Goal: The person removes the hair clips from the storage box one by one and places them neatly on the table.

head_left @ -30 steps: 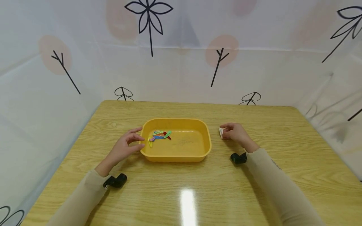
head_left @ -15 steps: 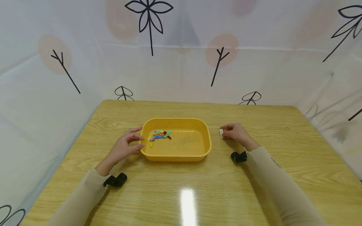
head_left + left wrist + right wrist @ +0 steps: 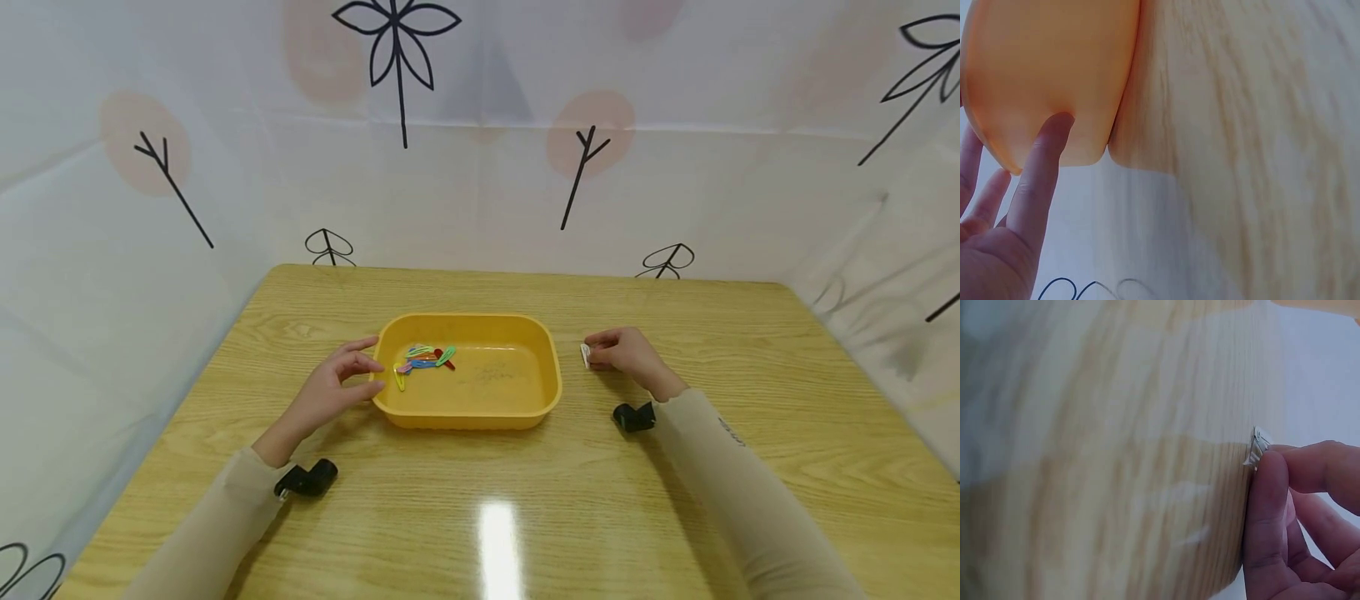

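Observation:
My right hand (image 3: 628, 357) pinches a small white hair clip (image 3: 586, 356) between thumb and fingers, just above the table to the right of the yellow plastic basin (image 3: 487, 415). In the right wrist view the clip (image 3: 1257, 447) looks white and shiny, and the fingertips hide part of it. At the basin's left end is my left hand (image 3: 330, 389), its fingers spread and its thumb (image 3: 1047, 144) against the outer wall. Several coloured hair clips (image 3: 424, 363), among them blue, green, orange and pink ones, lie in the basin's left half; a yellow clip (image 3: 400, 379) lies nearest the left wall.
The wooden table (image 3: 420, 508) reaches back to a white patterned cloth (image 3: 480, 192), which also hangs at both sides. A black wrist device (image 3: 307, 480) sits at the left sleeve, another black device (image 3: 633, 417) at the right. Light reflects off the table's front.
The white hair clip has tilted slightly between my right fingertips, which stay in about the same place. My left hand, the basin and the clips inside it have not visibly moved.

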The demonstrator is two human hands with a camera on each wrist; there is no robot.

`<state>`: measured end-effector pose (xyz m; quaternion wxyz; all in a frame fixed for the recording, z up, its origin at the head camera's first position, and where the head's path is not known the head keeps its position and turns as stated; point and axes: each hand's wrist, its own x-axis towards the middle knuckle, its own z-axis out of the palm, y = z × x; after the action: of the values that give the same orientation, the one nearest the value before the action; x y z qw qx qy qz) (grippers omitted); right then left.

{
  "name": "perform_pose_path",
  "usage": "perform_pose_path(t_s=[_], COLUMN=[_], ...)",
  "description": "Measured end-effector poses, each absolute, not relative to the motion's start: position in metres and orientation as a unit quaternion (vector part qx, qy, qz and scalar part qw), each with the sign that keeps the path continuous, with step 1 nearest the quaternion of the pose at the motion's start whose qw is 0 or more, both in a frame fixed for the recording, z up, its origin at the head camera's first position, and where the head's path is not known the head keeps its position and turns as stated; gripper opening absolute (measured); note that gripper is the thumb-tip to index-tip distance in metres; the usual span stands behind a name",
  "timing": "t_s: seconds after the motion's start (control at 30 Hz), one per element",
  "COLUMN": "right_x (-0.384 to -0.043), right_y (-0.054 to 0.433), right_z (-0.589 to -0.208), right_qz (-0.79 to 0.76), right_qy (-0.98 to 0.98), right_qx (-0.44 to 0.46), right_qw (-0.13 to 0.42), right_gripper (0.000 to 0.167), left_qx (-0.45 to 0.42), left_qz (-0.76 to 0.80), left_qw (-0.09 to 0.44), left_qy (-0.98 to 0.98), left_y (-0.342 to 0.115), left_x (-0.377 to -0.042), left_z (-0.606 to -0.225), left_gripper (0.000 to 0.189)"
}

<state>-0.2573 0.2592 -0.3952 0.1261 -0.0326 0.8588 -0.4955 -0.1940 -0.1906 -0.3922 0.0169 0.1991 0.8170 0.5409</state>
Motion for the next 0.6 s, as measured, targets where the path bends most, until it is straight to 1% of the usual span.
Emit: perform_pose_path(t_s=[0.2, 0.47, 0.6], right_x=[-0.256, -0.255, -0.255], right_y=[0.258, 0.256, 0.252], right_z=[-0.393, -0.382, -0.373], right_qz=[-0.488, -0.44, -0.435], right_qy=[0.864, 0.892, 0.895], right_qx=[-0.037, -0.07, -0.076], right_qw=[0.118, 0.074, 0.06], right_gripper=[0.04, 0.037, 0.036], left_qx=[0.199, 0.204, 0.205], left_qz=[0.54, 0.543, 0.543], left_qw=[0.017, 0.019, 0.016], left_qy=[0.818, 0.814, 0.814], left_y=[-0.19, -0.19, -0.191], left_x=[-0.194, -0.193, -0.193], left_z=[-0.392, -0.391, -0.393], left_gripper=[0.023, 0.021, 0.019])
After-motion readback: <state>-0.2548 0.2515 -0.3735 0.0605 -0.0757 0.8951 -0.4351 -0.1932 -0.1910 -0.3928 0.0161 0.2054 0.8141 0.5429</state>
